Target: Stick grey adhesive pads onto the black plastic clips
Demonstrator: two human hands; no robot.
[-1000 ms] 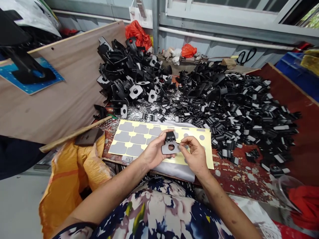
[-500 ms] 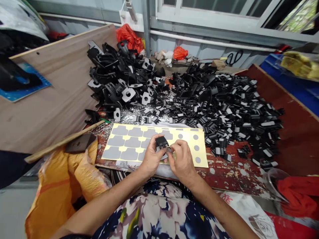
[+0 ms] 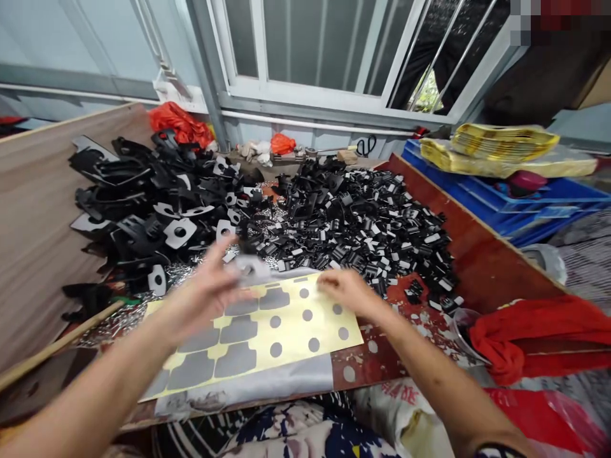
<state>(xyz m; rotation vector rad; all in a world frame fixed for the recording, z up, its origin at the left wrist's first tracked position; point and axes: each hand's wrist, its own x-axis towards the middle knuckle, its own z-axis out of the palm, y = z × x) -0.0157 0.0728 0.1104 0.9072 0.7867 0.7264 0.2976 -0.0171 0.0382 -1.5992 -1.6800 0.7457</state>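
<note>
My left hand (image 3: 210, 296), smeared by motion, is raised over the left part of a yellow backing sheet (image 3: 291, 340). At its fingertips is a blurred black plastic part with a grey pad (image 3: 251, 270); whether my fingers grip it I cannot tell. The sheet carries grey shaped pads (image 3: 235, 360) and round grey dots (image 3: 314, 345). My right hand (image 3: 351, 292) is closed at the sheet's far edge, fingertips curled down. What lies between those fingertips is hidden.
Large black parts with grey pads (image 3: 126, 197) are heaped at the left, smaller black pieces (image 3: 363, 216) at the right. Loose metal bits (image 3: 112, 324) lie near a wooden stick (image 3: 86, 324). A blue crate (image 3: 506, 197) stands beyond the right board (image 3: 482, 270).
The view has swung right. My hands, together on the black part before, are now apart: the left went left with the part near it, the right to the sheet's far edge.
</note>
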